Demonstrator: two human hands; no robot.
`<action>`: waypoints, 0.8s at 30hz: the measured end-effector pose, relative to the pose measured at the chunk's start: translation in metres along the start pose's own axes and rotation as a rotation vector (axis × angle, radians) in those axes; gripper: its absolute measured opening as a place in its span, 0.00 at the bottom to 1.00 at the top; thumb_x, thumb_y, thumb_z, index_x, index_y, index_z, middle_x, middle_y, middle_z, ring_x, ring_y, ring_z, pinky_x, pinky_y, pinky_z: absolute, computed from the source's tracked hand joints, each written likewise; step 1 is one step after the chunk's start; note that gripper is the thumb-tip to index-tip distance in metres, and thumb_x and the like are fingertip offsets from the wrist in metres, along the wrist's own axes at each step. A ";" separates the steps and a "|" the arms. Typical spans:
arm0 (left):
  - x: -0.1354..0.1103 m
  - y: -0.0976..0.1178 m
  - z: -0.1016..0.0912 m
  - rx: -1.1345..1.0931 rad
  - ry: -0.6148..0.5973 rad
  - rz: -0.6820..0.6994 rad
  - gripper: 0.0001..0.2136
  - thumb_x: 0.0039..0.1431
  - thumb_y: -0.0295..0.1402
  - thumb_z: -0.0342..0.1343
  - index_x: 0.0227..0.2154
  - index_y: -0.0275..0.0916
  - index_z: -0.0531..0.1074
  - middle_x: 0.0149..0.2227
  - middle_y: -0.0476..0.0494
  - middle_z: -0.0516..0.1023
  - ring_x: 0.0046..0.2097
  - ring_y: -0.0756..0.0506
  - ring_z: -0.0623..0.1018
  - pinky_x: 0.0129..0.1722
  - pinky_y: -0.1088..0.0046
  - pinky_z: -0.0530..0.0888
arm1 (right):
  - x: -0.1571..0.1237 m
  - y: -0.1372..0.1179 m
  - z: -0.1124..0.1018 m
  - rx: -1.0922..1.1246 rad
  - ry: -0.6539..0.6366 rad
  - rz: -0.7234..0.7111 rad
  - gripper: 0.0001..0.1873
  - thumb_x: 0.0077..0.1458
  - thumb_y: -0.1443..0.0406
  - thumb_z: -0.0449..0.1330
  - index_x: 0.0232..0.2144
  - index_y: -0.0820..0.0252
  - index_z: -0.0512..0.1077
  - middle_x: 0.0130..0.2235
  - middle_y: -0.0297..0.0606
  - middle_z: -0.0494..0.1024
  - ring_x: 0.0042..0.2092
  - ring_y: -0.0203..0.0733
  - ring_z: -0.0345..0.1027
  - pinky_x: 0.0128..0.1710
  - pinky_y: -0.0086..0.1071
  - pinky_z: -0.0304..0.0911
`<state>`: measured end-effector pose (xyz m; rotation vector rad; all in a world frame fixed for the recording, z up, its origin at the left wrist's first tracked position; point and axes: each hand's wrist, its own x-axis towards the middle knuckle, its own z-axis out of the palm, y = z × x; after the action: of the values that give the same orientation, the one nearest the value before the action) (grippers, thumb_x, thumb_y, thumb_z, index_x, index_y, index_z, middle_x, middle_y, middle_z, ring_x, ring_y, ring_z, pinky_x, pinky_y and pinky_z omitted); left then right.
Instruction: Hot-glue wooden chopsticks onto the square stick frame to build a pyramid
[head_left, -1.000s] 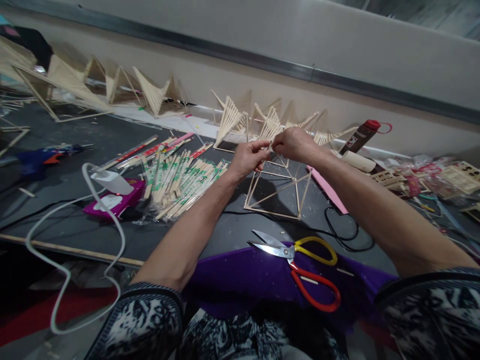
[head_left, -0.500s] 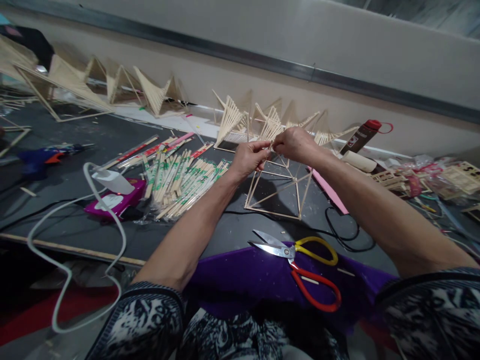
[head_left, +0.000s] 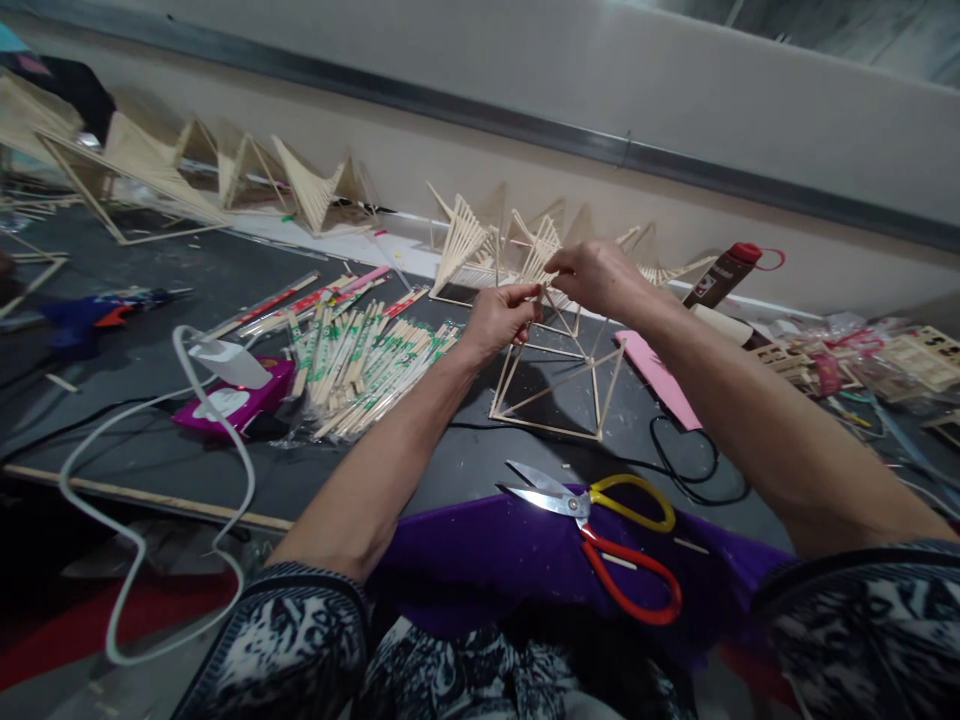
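Note:
A frame of thin wooden sticks (head_left: pixel 559 385) stands on the dark table (head_left: pixel 420 470) in front of me. My left hand (head_left: pixel 499 318) pinches one of its upper sticks near the top. My right hand (head_left: pixel 592 278) is a little higher and to the right, fingers closed on a thin stick at the frame's peak. Both hands nearly touch above the frame.
Scissors (head_left: pixel 600 520) with a yellow and a red handle lie on a purple cloth (head_left: pixel 480 550) near me. A heap of wrapped chopsticks (head_left: pixel 360 360) and a pink glue gun (head_left: pixel 229 395) with a white cable lie left. Finished stick models (head_left: pixel 465 240) line the wall. A bottle (head_left: pixel 720 275) lies right.
My right hand has risen slightly and moved away from the left hand, drawing the stick upward. The left hand stays at the frame.

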<state>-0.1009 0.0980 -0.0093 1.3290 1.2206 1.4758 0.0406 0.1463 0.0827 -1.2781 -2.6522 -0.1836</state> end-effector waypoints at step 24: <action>0.004 -0.006 0.001 -0.001 -0.031 0.036 0.15 0.52 0.26 0.57 0.43 0.35 0.78 0.23 0.52 0.75 0.16 0.57 0.67 0.16 0.83 0.63 | 0.000 -0.004 0.005 0.000 -0.008 -0.111 0.16 0.58 0.63 0.56 0.44 0.56 0.80 0.43 0.39 0.82 0.45 0.44 0.73 0.41 0.32 0.60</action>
<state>-0.1010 0.1031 -0.0143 1.3751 1.1817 1.4754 0.0368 0.1448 0.0776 -1.1340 -2.7323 -0.1949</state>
